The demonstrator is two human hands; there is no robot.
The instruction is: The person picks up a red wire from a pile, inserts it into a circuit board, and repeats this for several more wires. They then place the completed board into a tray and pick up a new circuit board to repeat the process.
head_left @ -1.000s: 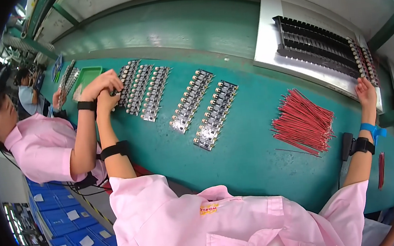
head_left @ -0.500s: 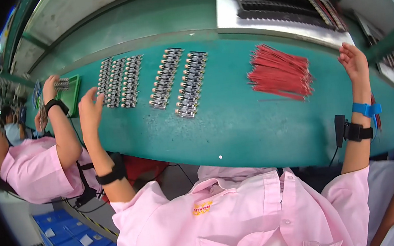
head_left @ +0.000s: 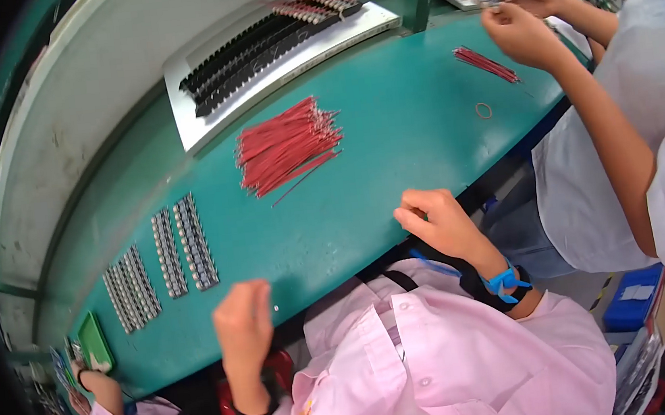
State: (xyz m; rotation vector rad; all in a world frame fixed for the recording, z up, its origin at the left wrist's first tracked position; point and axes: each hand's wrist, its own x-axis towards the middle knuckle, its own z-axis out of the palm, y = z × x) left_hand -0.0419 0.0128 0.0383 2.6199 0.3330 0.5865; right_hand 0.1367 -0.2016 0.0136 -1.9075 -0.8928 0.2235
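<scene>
My left hand [head_left: 243, 324] is near the table's front edge, its fingers drawn in and smeared by motion. Whether it holds anything does not show. Further right, my right hand [head_left: 441, 224] is at the same edge with fingers curled in and nothing visible in them. Beyond both hands lies a pile of red wires [head_left: 290, 147] with bare ends. One loose red wire [head_left: 305, 179] lies at its near side. To the left stand rows of small electronic parts on strips [head_left: 194, 242], with more rows of parts [head_left: 132, 289] farther left. Neither hand touches these things.
A white box [head_left: 297, 64] carries black toothed strips [head_left: 244, 63] at the back. On the right, a co-worker's hands [head_left: 523, 29] work above the green table [head_left: 389, 128], near a small red wire bundle [head_left: 488, 64] and a rubber band [head_left: 484, 110]. A green tray [head_left: 94, 342] is far left, beside another co-worker.
The view has turned to the right, bringing the right co-worker fully in. Both my hands have come down and inward to the table's front edge, and my fingers have curled.
</scene>
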